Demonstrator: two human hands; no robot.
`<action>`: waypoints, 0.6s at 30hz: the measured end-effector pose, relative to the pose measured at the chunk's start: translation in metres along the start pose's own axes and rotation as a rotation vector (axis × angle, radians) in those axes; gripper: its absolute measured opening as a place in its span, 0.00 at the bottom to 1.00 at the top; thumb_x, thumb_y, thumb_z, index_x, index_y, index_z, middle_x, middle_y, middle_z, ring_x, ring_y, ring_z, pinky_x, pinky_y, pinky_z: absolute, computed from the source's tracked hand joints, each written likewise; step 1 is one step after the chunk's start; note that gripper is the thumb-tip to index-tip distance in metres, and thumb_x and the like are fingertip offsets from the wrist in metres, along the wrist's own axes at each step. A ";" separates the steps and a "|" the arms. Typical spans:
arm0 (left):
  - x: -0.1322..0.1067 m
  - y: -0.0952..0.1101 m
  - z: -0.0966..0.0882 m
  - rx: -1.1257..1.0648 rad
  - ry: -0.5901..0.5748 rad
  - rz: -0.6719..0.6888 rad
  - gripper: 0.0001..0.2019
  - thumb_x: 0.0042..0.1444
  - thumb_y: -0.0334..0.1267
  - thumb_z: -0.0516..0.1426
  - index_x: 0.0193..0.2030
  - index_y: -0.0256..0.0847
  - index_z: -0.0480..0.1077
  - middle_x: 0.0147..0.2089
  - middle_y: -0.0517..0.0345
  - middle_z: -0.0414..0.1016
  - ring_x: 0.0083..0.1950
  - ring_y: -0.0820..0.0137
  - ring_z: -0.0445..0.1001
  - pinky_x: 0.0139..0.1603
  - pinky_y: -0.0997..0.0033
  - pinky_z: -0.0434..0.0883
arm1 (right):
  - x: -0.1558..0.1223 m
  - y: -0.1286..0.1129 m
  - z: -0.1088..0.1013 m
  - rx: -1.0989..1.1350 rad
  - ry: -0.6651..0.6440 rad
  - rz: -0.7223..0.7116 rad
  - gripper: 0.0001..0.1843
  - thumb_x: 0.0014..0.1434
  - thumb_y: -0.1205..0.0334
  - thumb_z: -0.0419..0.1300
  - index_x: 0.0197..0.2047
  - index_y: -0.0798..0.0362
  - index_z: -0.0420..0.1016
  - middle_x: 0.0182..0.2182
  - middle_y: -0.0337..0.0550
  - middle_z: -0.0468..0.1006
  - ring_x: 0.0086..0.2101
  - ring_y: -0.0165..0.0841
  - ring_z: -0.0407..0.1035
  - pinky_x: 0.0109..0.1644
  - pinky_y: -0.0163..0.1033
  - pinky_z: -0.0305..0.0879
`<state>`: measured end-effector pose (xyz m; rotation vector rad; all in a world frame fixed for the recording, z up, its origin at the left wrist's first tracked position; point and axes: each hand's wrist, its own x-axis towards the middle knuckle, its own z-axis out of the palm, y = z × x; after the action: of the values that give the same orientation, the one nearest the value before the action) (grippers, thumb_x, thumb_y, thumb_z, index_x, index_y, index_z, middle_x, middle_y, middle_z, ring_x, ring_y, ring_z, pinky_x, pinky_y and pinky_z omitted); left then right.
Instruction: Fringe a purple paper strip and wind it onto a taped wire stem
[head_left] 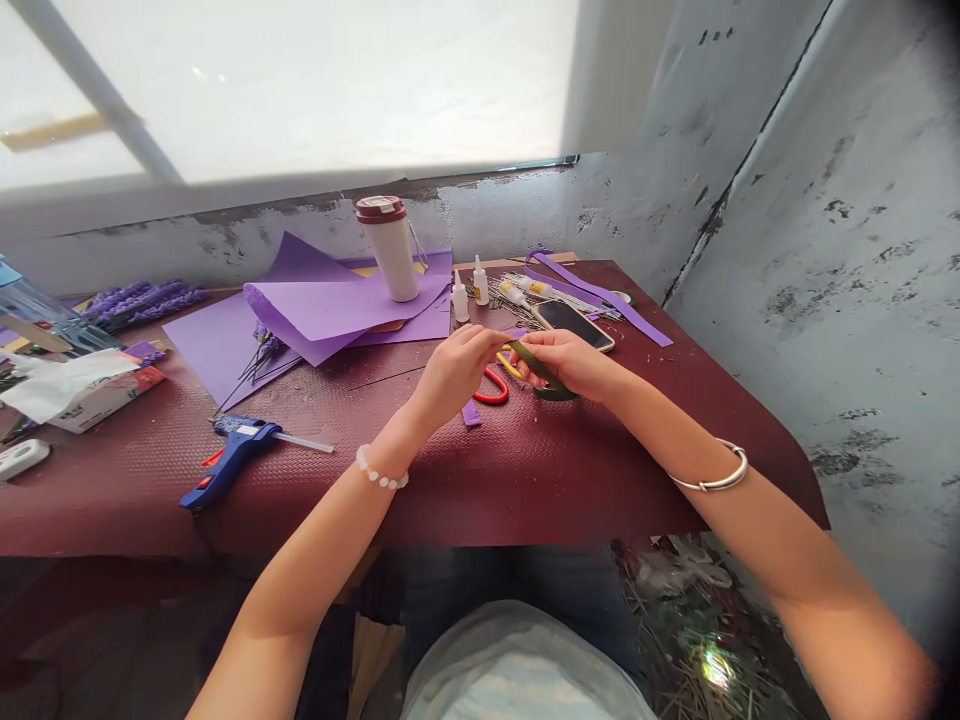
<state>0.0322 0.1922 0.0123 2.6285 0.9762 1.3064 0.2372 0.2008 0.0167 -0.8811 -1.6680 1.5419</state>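
Green strip point(535, 364) is pinched by left hand point(459, 368) and right hand point(571, 362), scissors point(493, 400) beneath, phone point(574, 323) just beyond.

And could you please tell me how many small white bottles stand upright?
2: the nearer bottle, right of the tumbler, and the farther bottle, slightly behind and right of the nearer. Others may be hidden.

My feed shows the left fingers point(487, 340) and right fingers point(551, 342) pinching a green strip point(543, 372). Past the right fingers I make out a phone point(577, 323); past the left ones, two small bottles point(460, 303), then a cup point(394, 262). A glue gun point(247, 445) lies on the counter point(480, 490), well left of both.
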 end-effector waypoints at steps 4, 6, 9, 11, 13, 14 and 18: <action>0.004 -0.009 -0.009 0.026 -0.017 0.067 0.10 0.66 0.30 0.51 0.44 0.39 0.73 0.35 0.55 0.75 0.37 0.70 0.71 0.40 0.72 0.67 | 0.012 -0.008 -0.018 -0.267 0.163 -0.029 0.09 0.59 0.57 0.61 0.36 0.54 0.69 0.29 0.42 0.73 0.30 0.31 0.70 0.36 0.35 0.69; 0.006 -0.012 -0.011 0.031 -0.004 0.084 0.10 0.66 0.29 0.51 0.44 0.40 0.73 0.34 0.56 0.75 0.36 0.71 0.71 0.39 0.73 0.67 | 0.024 -0.010 -0.018 -0.432 0.183 0.002 0.08 0.59 0.59 0.61 0.35 0.55 0.69 0.30 0.44 0.75 0.31 0.33 0.72 0.38 0.37 0.69; 0.005 -0.013 -0.013 0.046 0.030 0.099 0.10 0.65 0.28 0.51 0.44 0.40 0.73 0.33 0.58 0.74 0.36 0.72 0.71 0.39 0.74 0.67 | 0.044 -0.007 -0.001 -0.685 0.148 0.082 0.10 0.55 0.59 0.67 0.31 0.54 0.71 0.31 0.48 0.78 0.35 0.41 0.74 0.40 0.40 0.68; 0.004 -0.013 -0.013 0.062 0.039 0.108 0.09 0.65 0.28 0.52 0.44 0.39 0.73 0.33 0.58 0.73 0.36 0.72 0.70 0.39 0.74 0.67 | 0.054 -0.003 0.017 -0.829 0.133 0.100 0.11 0.50 0.62 0.71 0.32 0.54 0.72 0.35 0.51 0.80 0.42 0.47 0.74 0.45 0.42 0.67; 0.004 -0.014 -0.013 0.077 0.034 0.105 0.09 0.66 0.29 0.52 0.43 0.39 0.74 0.33 0.58 0.74 0.36 0.72 0.70 0.39 0.74 0.67 | 0.061 0.000 0.031 -0.950 0.121 0.117 0.13 0.49 0.64 0.72 0.34 0.55 0.73 0.39 0.54 0.80 0.45 0.51 0.73 0.48 0.44 0.66; 0.004 -0.015 -0.013 0.082 0.029 0.096 0.09 0.66 0.29 0.52 0.43 0.39 0.74 0.33 0.58 0.74 0.36 0.72 0.70 0.39 0.74 0.67 | 0.063 0.000 0.036 -0.999 0.115 0.131 0.12 0.49 0.64 0.71 0.35 0.55 0.73 0.40 0.55 0.80 0.45 0.52 0.73 0.47 0.44 0.66; 0.005 -0.019 -0.016 0.058 0.005 0.027 0.11 0.65 0.28 0.51 0.42 0.38 0.75 0.34 0.56 0.76 0.36 0.71 0.71 0.39 0.72 0.67 | 0.059 -0.004 0.034 -1.110 0.130 0.228 0.16 0.50 0.63 0.70 0.40 0.58 0.72 0.37 0.55 0.81 0.37 0.45 0.75 0.36 0.39 0.66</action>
<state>0.0124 0.2065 0.0200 2.6912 0.9977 1.3099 0.1767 0.2325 0.0209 -1.7066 -2.3664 0.5323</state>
